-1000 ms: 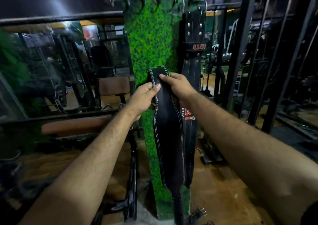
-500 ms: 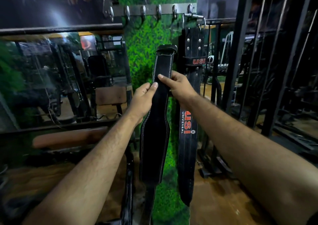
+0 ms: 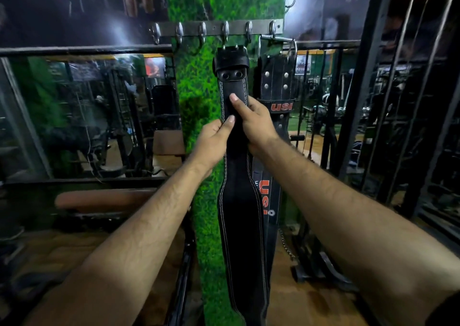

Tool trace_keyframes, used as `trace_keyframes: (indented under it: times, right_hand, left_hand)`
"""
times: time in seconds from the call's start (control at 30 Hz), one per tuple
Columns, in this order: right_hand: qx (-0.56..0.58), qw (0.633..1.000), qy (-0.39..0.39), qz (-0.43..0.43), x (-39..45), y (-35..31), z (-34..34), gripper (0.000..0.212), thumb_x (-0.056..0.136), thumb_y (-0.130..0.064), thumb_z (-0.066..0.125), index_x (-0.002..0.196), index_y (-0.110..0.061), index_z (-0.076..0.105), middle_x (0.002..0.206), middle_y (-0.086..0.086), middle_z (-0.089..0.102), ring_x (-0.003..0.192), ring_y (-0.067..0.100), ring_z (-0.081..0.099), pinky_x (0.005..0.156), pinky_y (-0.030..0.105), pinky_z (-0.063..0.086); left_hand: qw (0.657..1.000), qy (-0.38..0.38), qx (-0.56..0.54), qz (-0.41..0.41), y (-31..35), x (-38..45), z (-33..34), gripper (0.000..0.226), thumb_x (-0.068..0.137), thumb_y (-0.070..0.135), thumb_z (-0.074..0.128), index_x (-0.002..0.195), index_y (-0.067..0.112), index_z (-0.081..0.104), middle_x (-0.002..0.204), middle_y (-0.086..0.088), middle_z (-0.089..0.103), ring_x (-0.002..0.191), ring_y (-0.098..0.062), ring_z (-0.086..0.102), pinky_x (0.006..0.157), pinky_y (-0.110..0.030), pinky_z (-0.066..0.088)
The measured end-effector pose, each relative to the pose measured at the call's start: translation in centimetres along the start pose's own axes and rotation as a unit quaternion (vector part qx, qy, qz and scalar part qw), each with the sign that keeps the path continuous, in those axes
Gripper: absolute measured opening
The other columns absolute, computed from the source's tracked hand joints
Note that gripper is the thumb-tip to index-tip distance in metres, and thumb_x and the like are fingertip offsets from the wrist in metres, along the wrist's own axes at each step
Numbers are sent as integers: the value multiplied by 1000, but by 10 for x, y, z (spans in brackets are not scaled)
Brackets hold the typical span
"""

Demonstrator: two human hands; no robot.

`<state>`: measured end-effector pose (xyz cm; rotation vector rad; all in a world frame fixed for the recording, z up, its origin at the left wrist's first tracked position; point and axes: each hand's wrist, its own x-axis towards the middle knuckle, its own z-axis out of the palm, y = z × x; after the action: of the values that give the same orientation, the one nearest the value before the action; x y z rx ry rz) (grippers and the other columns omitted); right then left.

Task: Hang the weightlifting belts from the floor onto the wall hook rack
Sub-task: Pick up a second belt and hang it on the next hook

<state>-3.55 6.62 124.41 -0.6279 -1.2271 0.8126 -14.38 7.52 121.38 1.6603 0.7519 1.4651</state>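
Change: I have lifted the black belt higher than half a second ago; its buckle end now sits right under the hook rack instead of well below it.
Belt: It hangs upright in front of the green pillar, white stitching along both edges, the wide padded part below my hands. The buckle end meets the fourth hook; I cannot tell whether it has caught.
Left hand: My left hand grips the belt's left edge, thumb across the front.
Right hand: My right hand grips the right edge just above the left, thumb pressed flat up the face of the strap.
Second belt: A black belt with red USI lettering hangs just right of mine from the rack's last hook, partly behind my belt and right wrist.
Surroundings: A mirror lies to the left, dark metal gym frames to the right, and a wooden floor below.
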Motion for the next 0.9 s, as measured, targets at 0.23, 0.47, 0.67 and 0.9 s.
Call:
trace_keyframes:
  times: [0.23,0.47,0.67,0.9]
  right_hand:
    - [43,999,2,-22,23,-31,-9,24,99,-16,63,75,-17,67,74,3,69,66,14,64,63,27,55]
    - [87,994,46,-52,39,-36,-21,22,94,-22,67,106,-4,63,93,19,64,77,24,63,75,36,55]
    - [101,991,86,-28,40,-16,-19,15,97,-15,64,102,-2,67,90,17,70,76,25,67,81,44,58]
    - [110,990,86,4,33,8,-15,33,94,-23,69,118,-2,61,106,27,63,95,36,60,96,61,50]
  left_hand:
    - [995,59,14,76,1,7,24,42,91,49,58,73,13,50,66,-6,39,62,-19,32,54,-39,27]
    - [996,-10,60,66,-49,-17,17,47,99,24,60,65,24,28,52,14,20,45,-2,17,45,-24,14]
    - [994,-55,93,-9,-80,-34,-6,29,98,24,62,71,15,55,64,9,57,58,-10,53,60,-24,44]
    - [970,-180,129,-104,-70,-23,-35,4,94,9,66,96,12,69,82,9,68,75,-1,63,76,-25,48]
